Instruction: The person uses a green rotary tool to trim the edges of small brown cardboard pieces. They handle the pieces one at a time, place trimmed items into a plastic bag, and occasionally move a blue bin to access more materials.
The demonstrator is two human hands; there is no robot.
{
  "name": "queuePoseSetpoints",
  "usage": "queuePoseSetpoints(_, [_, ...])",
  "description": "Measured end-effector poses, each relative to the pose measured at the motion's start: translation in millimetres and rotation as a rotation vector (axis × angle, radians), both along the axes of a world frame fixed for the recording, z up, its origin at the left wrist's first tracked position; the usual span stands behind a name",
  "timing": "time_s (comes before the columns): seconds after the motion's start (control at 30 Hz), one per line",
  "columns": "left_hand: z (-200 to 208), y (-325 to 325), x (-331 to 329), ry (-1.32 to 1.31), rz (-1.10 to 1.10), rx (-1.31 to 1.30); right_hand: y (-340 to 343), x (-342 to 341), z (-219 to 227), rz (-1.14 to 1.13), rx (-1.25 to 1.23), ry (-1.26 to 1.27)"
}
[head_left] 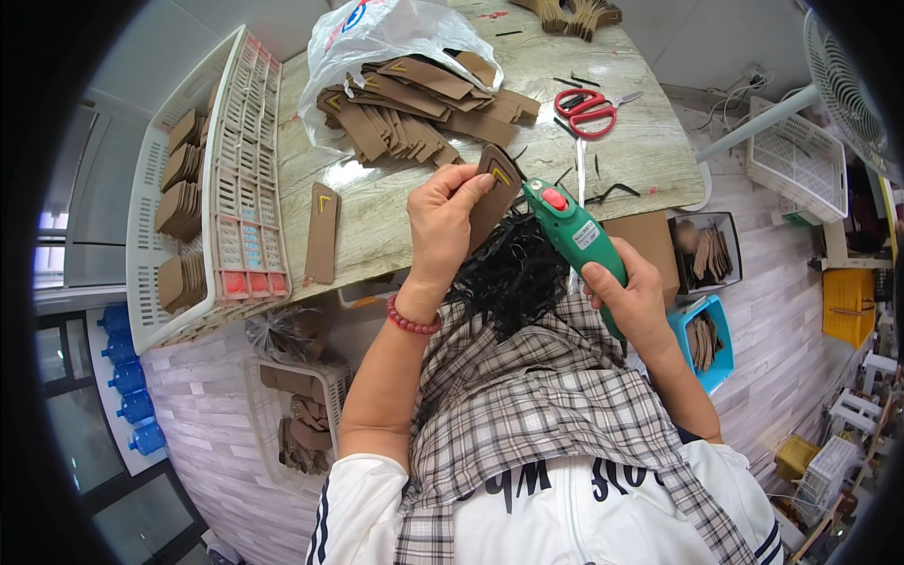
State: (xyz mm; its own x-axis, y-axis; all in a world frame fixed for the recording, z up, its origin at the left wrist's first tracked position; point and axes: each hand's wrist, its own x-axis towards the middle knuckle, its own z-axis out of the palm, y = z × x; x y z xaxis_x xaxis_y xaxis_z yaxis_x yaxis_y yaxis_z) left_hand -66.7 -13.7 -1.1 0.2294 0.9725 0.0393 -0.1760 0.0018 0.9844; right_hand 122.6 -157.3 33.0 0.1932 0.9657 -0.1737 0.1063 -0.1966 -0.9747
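Observation:
My left hand (449, 212) pinches a brown strap-like piece (492, 209) with a yellow angled mark, holding it up over the table's near edge. In my right hand (626, 292) is a green handheld electric cutter (576, 231) with a red button, my fingers wrapped round its body. The cutter's head comes close to the piece's right edge; whether they touch I cannot tell. Beneath both, a heap of black strip scraps (508, 278) lies on my checked apron (527, 386). One more brown piece (323, 233) rests flat on the table to the left.
Brown pieces (405, 108) spill from a white plastic bag (377, 38) on the table (621, 169). Red-handled scissors (589, 113) lie to its right. A white basket (250, 169) of stacked pieces stands at left. A blue bin (720, 344) and a fan (852, 89) are at right.

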Motion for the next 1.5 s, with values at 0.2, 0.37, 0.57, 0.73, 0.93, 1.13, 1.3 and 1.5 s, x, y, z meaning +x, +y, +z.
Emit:
queuePoseSetpoints(0.2, [6,-3,-1,0.093,-0.083,0.086,1,2,-2,0.002,0.013,-0.013])
queuePoseSetpoints(0.37, [4,0,-4,0.182,-0.15,0.132,2,2,1,-0.004,0.009,-0.004])
queuePoseSetpoints(0.57, [8,16,-10,0.39,-0.1,0.25,3,5,0,-0.051,0.034,0.007])
queuePoseSetpoints(0.73, [10,40,-30,-0.096,0.279,-0.054,-3,4,3,-0.061,0.029,-0.022])
queuePoseSetpoints(0.93, [-17,2,-30,-0.651,0.052,-0.673,-7,-2,-2,-0.047,0.008,-0.02])
queuePoseSetpoints(1.13, [-11,-12,-9,-0.596,-0.046,-0.473,-9,-4,-9,-0.044,-0.004,-0.093])
queuePoseSetpoints(1.3, [-5,-14,-1,-0.516,0.042,-0.366,-7,-7,-4,-0.025,-0.022,-0.093])
queuePoseSetpoints(1.5, [-1,-12,-3,-0.356,0.056,-0.265,-7,-6,-5,-0.015,-0.027,-0.08])
